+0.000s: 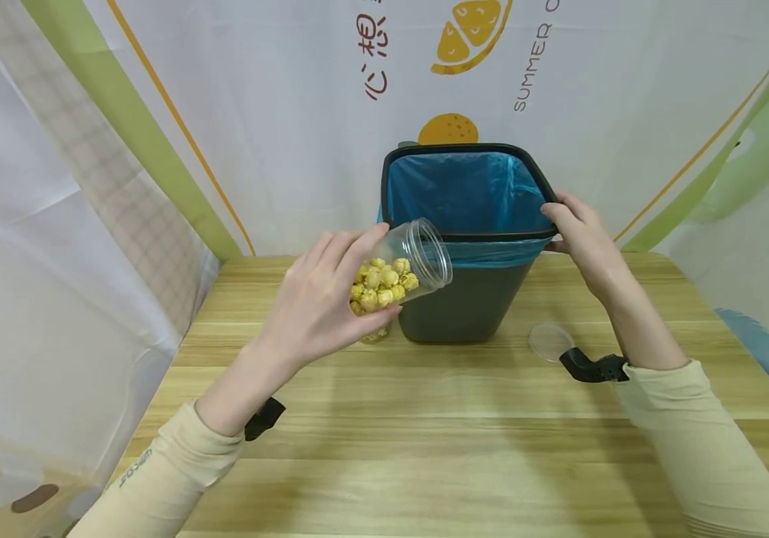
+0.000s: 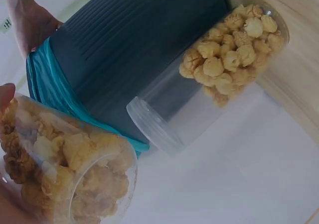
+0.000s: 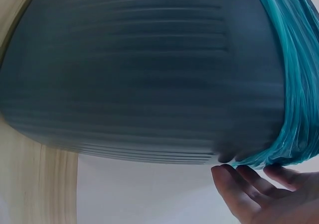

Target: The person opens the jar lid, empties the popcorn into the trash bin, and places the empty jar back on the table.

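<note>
My left hand (image 1: 317, 299) holds a clear plastic jar (image 1: 433, 258) part-filled with yellow popcorn (image 1: 384, 282). The jar lies tilted, its uncapped mouth pointing right, in front of the bin's near rim. A dark grey trash bin (image 1: 458, 306) stands on the table, lined with a blue bag (image 1: 451, 190) folded over its rim. At the rim's right corner my right hand (image 1: 586, 243) grips the bin, thumb on top and fingers below. A second clear jar (image 2: 199, 89), about half full of popcorn, stands beside the bin, mostly hidden by my left hand in the head view.
A clear round lid (image 1: 551, 342) lies on the wooden table (image 1: 424, 441), right of the bin and near the right wrist's black camera mount (image 1: 593, 368). Behind the table hangs a white printed curtain (image 1: 290, 112).
</note>
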Tool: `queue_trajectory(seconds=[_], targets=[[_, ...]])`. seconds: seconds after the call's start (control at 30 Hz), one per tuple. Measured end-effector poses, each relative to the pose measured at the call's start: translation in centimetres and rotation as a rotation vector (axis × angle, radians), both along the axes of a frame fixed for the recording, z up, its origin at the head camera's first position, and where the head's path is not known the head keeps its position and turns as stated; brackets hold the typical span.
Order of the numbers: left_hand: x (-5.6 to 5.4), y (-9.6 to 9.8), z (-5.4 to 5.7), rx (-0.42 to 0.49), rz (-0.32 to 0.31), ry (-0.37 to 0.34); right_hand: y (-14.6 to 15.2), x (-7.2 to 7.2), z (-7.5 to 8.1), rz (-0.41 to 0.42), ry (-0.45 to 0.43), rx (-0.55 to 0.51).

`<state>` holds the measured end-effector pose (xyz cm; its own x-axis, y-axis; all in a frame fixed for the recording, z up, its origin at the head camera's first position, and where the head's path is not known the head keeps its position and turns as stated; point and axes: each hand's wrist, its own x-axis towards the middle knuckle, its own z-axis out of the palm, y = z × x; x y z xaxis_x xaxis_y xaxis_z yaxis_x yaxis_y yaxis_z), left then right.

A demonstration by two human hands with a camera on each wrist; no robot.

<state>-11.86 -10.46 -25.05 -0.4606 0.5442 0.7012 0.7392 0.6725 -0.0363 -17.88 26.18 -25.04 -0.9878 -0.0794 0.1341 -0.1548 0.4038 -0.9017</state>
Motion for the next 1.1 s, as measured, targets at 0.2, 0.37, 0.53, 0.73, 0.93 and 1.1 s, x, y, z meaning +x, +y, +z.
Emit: queue_trajectory(seconds=[0.2, 0.37, 0.53, 0.73, 0.93, 1.1], targets=[[-0.3, 0.2, 1.3, -0.003, -0.003, 0.014, -0.2, 0.0, 0.2, -0.016, -0.019, -0.028], [-0.6, 0.3, 2.1, -0.038, -0.001, 0.022, -0.1, 0.1, 0.3, -0.023, -0.037, -0.031], [-1.1, 0.4, 3.2, -0.067, 0.006, 0.029, -0.1, 0.3, 0.4, -0.024, -0.045, -0.044], [-2.4, 0.4, 4.8, -0.083, 0.021, 0.032, 0.0, 0.3, 0.4, -0.028, -0.048, -0.060], [-4.0, 0.5, 6.4, -0.086, 0.049, 0.022, -0.1, 0.3, 0.3, -0.036, -0.049, -0.063], [-4.9, 0.3, 7.0, -0.100, 0.080, -0.025, -0.3, 0.2, 0.1, -0.023, -0.054, -0.070]])
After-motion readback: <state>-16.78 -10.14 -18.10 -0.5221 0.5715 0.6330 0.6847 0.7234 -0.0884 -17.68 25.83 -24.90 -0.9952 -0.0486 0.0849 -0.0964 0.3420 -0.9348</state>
